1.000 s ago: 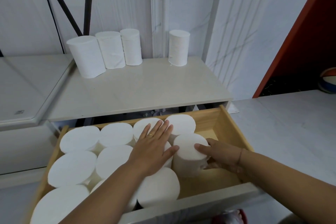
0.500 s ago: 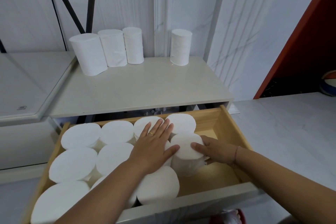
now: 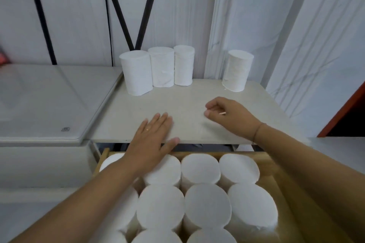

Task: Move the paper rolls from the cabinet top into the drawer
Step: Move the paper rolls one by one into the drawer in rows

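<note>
Three white paper rolls (image 3: 160, 70) stand side by side at the back of the pale cabinet top (image 3: 185, 104), and a single roll (image 3: 237, 73) stands apart at the back right. Below, the open wooden drawer (image 3: 276, 179) holds several upright white rolls (image 3: 199, 169) packed together. My left hand (image 3: 152, 140) hovers flat with straight fingers over the cabinet's front edge, holding nothing. My right hand (image 3: 227, 116) is above the cabinet top with fingers loosely curled and empty, short of the single roll.
A lower grey-white surface (image 3: 49, 100) adjoins the cabinet on the left. Black slanted bars (image 3: 122, 14) lean against the white wall behind. A red-orange panel edge (image 3: 343, 108) stands at the right. The drawer's right side has a strip of bare wood.
Both hands have left the rolls in the drawer and risen to the cabinet top. The view has shifted forward and up, closer to the rolls at the back.
</note>
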The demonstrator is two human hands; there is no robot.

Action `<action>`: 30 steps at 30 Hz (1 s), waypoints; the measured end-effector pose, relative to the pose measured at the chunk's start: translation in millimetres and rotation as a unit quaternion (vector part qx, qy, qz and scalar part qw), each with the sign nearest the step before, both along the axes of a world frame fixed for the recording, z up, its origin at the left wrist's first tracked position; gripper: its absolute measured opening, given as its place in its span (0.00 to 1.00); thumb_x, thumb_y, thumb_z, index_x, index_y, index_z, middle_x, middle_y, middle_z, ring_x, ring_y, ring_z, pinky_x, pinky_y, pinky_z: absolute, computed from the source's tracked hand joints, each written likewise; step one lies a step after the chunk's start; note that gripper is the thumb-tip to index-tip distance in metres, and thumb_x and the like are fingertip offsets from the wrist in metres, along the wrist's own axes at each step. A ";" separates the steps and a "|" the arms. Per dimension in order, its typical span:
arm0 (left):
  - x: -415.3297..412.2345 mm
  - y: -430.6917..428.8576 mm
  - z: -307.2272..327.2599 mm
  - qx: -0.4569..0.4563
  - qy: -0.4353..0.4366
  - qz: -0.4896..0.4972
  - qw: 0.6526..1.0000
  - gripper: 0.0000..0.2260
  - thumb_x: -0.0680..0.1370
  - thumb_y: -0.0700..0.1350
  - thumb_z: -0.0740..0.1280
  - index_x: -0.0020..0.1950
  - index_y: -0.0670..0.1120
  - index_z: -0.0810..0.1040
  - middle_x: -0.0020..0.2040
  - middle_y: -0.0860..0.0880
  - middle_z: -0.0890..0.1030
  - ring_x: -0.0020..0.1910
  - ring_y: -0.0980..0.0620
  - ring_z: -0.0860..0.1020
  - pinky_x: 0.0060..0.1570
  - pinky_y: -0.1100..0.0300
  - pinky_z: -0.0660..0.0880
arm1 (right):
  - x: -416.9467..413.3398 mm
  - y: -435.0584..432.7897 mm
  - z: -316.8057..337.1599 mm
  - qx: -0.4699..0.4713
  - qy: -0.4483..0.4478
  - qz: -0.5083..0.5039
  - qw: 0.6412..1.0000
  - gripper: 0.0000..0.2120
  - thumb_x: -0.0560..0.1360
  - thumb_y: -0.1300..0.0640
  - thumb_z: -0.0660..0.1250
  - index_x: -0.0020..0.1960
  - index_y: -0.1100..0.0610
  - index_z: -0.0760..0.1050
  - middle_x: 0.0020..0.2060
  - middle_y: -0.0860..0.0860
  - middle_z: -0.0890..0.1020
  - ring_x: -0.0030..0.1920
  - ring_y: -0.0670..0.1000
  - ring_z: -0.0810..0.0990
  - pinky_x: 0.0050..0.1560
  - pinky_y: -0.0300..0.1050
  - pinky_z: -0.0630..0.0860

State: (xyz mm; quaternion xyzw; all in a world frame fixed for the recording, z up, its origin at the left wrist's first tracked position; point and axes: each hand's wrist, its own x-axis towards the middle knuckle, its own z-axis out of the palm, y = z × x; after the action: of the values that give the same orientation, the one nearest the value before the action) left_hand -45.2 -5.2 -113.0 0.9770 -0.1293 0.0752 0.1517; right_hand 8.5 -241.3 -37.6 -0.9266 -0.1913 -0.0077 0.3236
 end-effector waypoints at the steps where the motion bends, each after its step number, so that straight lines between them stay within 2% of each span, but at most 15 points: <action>1: 7.1 10.3 4.3 -0.002 -0.003 0.009 1.000 0.33 0.75 0.67 0.42 0.77 0.54 0.45 0.78 0.56 0.44 0.74 0.60 0.39 0.71 0.60 0.34 | 13.3 17.2 0.3 -0.001 -0.006 0.020 1.000 0.18 0.76 0.46 0.64 0.63 0.52 0.72 0.58 0.49 0.78 0.56 0.47 0.76 0.58 0.38 0.70; 3: 21.0 32.2 10.5 -0.006 0.000 0.025 1.000 0.34 0.75 0.67 0.42 0.77 0.54 0.45 0.78 0.55 0.44 0.75 0.60 0.39 0.71 0.60 0.35 | 39.6 53.1 4.6 -0.011 -0.031 0.064 0.997 0.25 0.74 0.44 0.66 0.68 0.52 0.67 0.66 0.49 0.72 0.65 0.48 0.71 0.64 0.40 0.65; 5: 32.1 54.1 11.5 0.000 0.017 0.033 0.999 0.34 0.74 0.68 0.41 0.77 0.54 0.45 0.78 0.55 0.45 0.75 0.59 0.40 0.71 0.59 0.35 | 66.3 88.8 12.6 -0.023 -0.057 0.106 0.993 0.30 0.73 0.44 0.67 0.71 0.52 0.63 0.71 0.48 0.67 0.70 0.49 0.66 0.66 0.40 0.60; 10: 46.5 82.6 -5.1 0.043 0.060 0.044 0.996 0.34 0.74 0.69 0.39 0.77 0.55 0.43 0.78 0.55 0.43 0.74 0.58 0.38 0.72 0.57 0.36 | 125.9 162.5 34.4 -0.068 -0.164 0.142 0.974 0.38 0.71 0.44 0.70 0.75 0.55 0.59 0.74 0.52 0.64 0.73 0.53 0.61 0.72 0.46 0.56; 13: 49.6 84.0 -15.1 0.056 0.038 0.056 0.996 0.35 0.73 0.70 0.36 0.76 0.55 0.43 0.77 0.57 0.42 0.74 0.60 0.38 0.73 0.56 0.37 | 152.9 190.6 39.1 -0.086 -0.198 0.166 0.962 0.40 0.69 0.43 0.72 0.75 0.55 0.59 0.74 0.53 0.64 0.73 0.54 0.61 0.73 0.48 0.56; 18: 49.8 83.7 -19.3 0.051 0.019 0.061 0.997 0.35 0.73 0.70 0.34 0.76 0.55 0.43 0.77 0.57 0.42 0.74 0.60 0.38 0.73 0.56 0.37 | 186.2 213.8 40.7 -0.183 -0.200 0.174 0.947 0.44 0.69 0.37 0.68 0.76 0.54 0.54 0.76 0.53 0.60 0.76 0.56 0.53 0.75 0.53 0.47; 21: 49.0 82.5 -17.7 0.050 0.011 0.064 0.997 0.36 0.72 0.70 0.34 0.77 0.55 0.44 0.77 0.57 0.42 0.74 0.60 0.38 0.73 0.56 0.38 | 197.2 221.2 44.4 -0.190 -0.164 0.147 0.957 0.40 0.71 0.36 0.65 0.75 0.53 0.57 0.74 0.52 0.63 0.76 0.56 0.55 0.75 0.60 0.42; 23: 48.6 82.2 -16.8 0.050 0.008 0.063 0.997 0.37 0.71 0.70 0.33 0.77 0.55 0.44 0.78 0.56 0.43 0.75 0.59 0.39 0.73 0.56 0.38 | 199.3 225.6 46.8 -0.182 -0.163 0.133 0.960 0.37 0.71 0.35 0.64 0.73 0.52 0.61 0.72 0.52 0.67 0.73 0.56 0.61 0.75 0.62 0.43; 26: 48.3 81.6 -16.6 0.054 0.001 0.064 0.996 0.37 0.71 0.69 0.33 0.77 0.54 0.45 0.78 0.56 0.44 0.75 0.59 0.40 0.74 0.56 0.39 | 196.4 229.6 51.0 -0.225 -0.182 0.120 0.950 0.39 0.66 0.30 0.64 0.71 0.49 0.64 0.67 0.55 0.69 0.69 0.59 0.64 0.73 0.63 0.49; 28: 48.4 81.6 -17.5 0.058 -0.002 0.064 0.996 0.36 0.72 0.69 0.33 0.77 0.54 0.46 0.78 0.55 0.45 0.75 0.58 0.41 0.74 0.55 0.39 | 191.9 229.3 52.9 -0.226 -0.166 0.136 0.950 0.41 0.64 0.29 0.66 0.69 0.50 0.65 0.64 0.55 0.69 0.66 0.58 0.66 0.71 0.59 0.58; 30: 48.8 82.0 -18.6 0.060 0.000 0.062 0.996 0.36 0.73 0.69 0.34 0.77 0.54 0.46 0.78 0.55 0.46 0.75 0.58 0.41 0.74 0.55 0.39 | 184.9 224.6 53.0 -0.180 -0.112 0.166 0.963 0.41 0.62 0.31 0.70 0.67 0.52 0.65 0.60 0.52 0.70 0.60 0.54 0.69 0.61 0.50 0.69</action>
State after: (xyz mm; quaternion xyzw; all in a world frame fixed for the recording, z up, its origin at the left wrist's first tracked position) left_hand 3.5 76.8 -131.6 0.9905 -0.0724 0.0769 0.0877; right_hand 193.4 -16.7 15.5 -0.9180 -0.3758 -0.0234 0.1247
